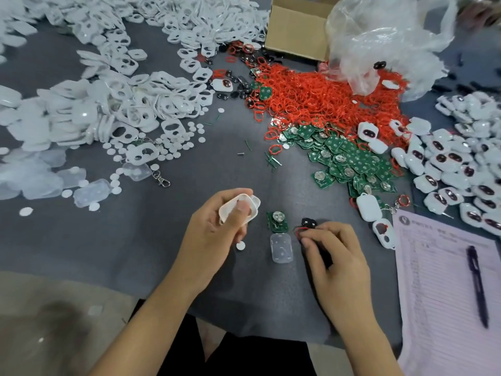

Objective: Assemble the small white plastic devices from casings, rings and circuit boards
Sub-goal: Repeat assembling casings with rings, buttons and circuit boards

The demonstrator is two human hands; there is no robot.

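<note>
Gripping a white casing [238,208] above the near middle of the bench [168,267], the left hand [214,234] has its fingers curled round it, thumb pressed on its face. The right hand [336,256] pinches a red ring [299,231] against a black pad [309,223] on the bench. Between the hands lie a green circuit board [277,220] and, just nearer, a clear cover [281,248]. Heaps of rings [325,99] and boards [349,158] lie toward the far right.

hands [217,226] 2 | pen [477,286] 1 | cardboard box [295,25] 1 | plastic bag [385,42] 1
</note>
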